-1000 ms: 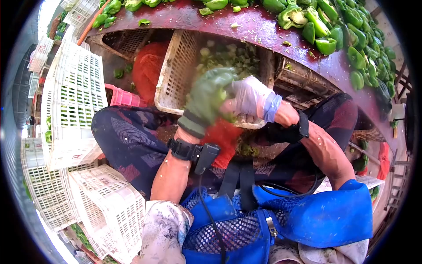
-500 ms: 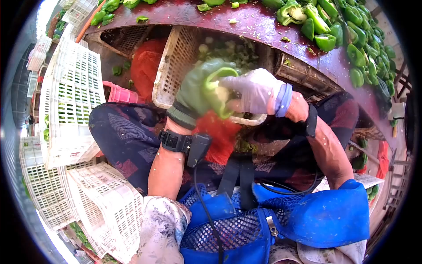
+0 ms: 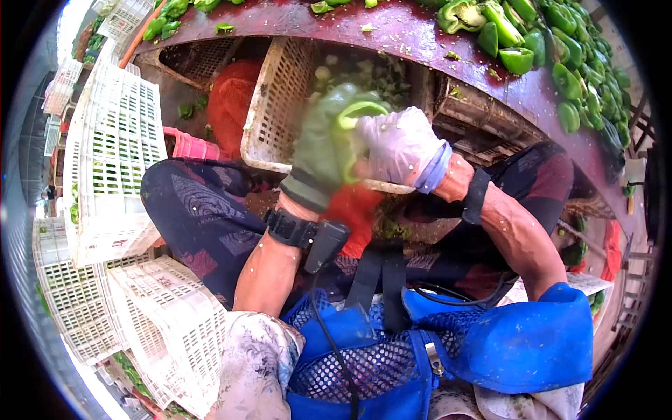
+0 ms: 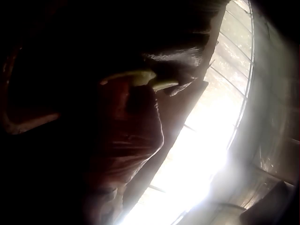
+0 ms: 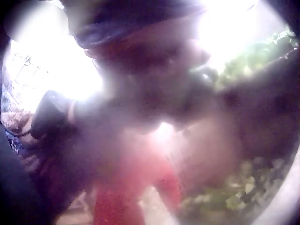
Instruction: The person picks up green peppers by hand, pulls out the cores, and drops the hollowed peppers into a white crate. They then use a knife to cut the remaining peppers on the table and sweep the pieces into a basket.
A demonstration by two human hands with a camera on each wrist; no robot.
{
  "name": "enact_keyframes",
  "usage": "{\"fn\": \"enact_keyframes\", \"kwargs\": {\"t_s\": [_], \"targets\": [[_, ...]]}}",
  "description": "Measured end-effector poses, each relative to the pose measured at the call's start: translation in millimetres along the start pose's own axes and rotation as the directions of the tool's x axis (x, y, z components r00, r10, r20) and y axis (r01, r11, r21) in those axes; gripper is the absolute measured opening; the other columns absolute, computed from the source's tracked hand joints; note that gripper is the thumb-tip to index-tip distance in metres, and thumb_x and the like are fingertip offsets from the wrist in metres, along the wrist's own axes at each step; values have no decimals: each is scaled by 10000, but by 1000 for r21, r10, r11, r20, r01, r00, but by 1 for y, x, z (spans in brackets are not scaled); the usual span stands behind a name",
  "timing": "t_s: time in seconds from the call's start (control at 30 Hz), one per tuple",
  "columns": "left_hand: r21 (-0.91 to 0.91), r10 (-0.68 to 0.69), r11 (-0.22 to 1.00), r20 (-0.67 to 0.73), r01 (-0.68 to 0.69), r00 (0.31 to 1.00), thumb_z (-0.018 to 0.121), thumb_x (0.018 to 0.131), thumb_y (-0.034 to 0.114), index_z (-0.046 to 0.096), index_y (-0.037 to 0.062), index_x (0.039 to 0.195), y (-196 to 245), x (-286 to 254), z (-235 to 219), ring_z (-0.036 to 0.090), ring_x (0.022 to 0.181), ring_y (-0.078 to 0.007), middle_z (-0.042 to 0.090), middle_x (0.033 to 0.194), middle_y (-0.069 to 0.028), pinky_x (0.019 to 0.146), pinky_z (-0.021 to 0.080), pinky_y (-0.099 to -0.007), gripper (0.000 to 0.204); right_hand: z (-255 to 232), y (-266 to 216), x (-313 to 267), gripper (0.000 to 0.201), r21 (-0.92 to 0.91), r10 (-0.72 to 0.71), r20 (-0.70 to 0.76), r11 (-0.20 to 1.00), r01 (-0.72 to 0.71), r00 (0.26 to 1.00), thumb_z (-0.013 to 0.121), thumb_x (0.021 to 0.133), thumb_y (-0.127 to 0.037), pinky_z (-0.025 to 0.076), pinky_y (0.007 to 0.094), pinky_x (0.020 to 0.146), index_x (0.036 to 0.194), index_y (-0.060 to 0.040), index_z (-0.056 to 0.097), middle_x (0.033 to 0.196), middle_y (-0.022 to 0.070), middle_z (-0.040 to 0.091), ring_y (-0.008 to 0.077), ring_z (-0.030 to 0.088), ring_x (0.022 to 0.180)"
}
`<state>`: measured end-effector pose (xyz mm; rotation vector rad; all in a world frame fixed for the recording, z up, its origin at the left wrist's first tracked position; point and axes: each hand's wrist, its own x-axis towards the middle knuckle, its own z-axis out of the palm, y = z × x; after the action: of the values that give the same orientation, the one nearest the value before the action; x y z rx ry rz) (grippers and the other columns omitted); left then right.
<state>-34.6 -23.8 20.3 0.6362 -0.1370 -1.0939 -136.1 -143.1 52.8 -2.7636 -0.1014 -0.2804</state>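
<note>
A cut green bell pepper [image 3: 362,108], hollow side toward the right, is gripped in my left hand [image 3: 316,143], which wears a green glove. My right hand [image 3: 404,145], in a thin whitish glove, has its fingers curled at the pepper's open edge; the fingertips are hidden inside or behind it. Both hands are over the near end of a dirty white plastic crate [image 3: 260,136] holding green and pale pepper scraps [image 3: 378,75]. In the dark left wrist view, the pepper's rim [image 4: 140,76] shows beside the gloved right hand [image 4: 133,131]. The right wrist view is hazy.
A dark red tabletop [image 3: 406,31] curves above the crate, with halved peppers [image 3: 516,60] and a large pepper heap [image 3: 595,91] at right. White crates [image 3: 115,161] stack up at left, near a pink basket [image 3: 192,145] and red netting [image 3: 234,105].
Both hands have stayed over the crate, shifting slightly. The pepper's open side, turned toward the camera half a second ago, is now more tilted, and the right fist covers more of it.
</note>
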Motion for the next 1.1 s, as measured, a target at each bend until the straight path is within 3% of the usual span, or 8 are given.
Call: {"fn": "enact_keyframes", "kwargs": {"t_s": [0.23,0.43,0.53,0.7,0.8,0.87,0.97,1.1], "targets": [[95,58,994,-144,-44,988,597,934,329,671,-1,1052,-5,8,-6,690,874,-240,712,962,-133,817,574,-371,359,14,-1,-3,268,-43,13,-133,999,-19,991,751,746,-271,540,376,545,826,-54,615,652,104,653,259,671,608],[69,221,975,-125,-213,967,636,913,329,649,5,1062,-13,22,-12,690,865,-242,706,982,-126,812,580,-373,357,34,6,2,251,-159,18,-214,986,-53,977,741,756,-256,510,375,492,818,-54,606,626,113,637,255,654,560],[70,197,980,-151,-188,969,632,922,334,628,32,1071,-12,19,-7,685,869,-233,702,978,-124,802,583,-375,336,32,12,3,212,-117,-40,-174,993,19,984,710,784,-231,490,368,460,803,-51,600,613,113,628,250,638,521],[75,31,997,-47,-27,998,634,934,307,609,65,1072,-4,28,-23,673,892,-236,687,961,-116,788,587,-382,280,33,17,4,166,-70,-7,-180,998,-5,984,670,816,-207,503,373,465,776,-60,606,585,112,616,256,645,520],[125,235,965,-33,-229,971,647,923,290,602,68,1083,-13,33,-33,672,889,-244,672,950,-103,787,590,-380,277,33,16,12,160,-115,79,-88,989,-89,993,648,827,-204,523,378,491,808,-47,630,625,128,646,267,659,542],[-7,210,978,21,-210,977,649,916,278,600,68,1092,-12,32,-28,671,887,-243,671,946,-102,794,589,-382,278,32,16,14,163,-111,124,-34,986,-127,992,637,827,-200,528,375,504,837,-37,643,665,140,665,270,664,556],[-320,16,947,123,24,992,643,910,252,598,60,1111,-7,21,-5,671,890,-241,674,958,-106,809,587,-385,281,34,25,11,167,8,-34,-211,999,36,977,640,767,-201,502,409,490,835,-55,594,595,116,609,301,631,534],[157,140,978,-3,-138,990,638,910,262,603,51,1121,-12,27,-31,669,914,-245,682,1014,-122,822,581,-392,301,27,31,6,171,147,-41,-123,987,59,992,672,745,-185,515,405,533,862,-68,630,621,141,613,316,637,562]]}}
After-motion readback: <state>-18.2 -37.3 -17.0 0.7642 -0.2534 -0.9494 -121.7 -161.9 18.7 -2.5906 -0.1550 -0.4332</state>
